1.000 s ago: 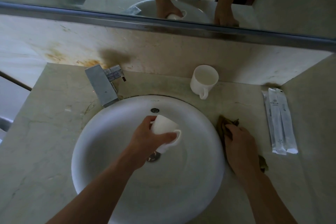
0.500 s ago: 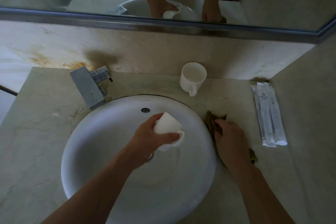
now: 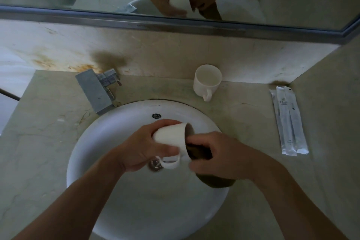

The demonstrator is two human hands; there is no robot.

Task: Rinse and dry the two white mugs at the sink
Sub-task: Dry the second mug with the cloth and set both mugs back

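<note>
A left hand (image 3: 144, 148) curls round the base of a white mug (image 3: 171, 136) over the sink (image 3: 109, 126), while the right hand (image 3: 220, 156) clutches a dark cloth (image 3: 198, 153) at its mouth. The plain mug lies sideways, long axis left to right, with its mouth toward the cloth (handle hanging down). A second mug (image 3: 207, 82) stands upright on the counter (image 3: 243, 115) behind.
</note>
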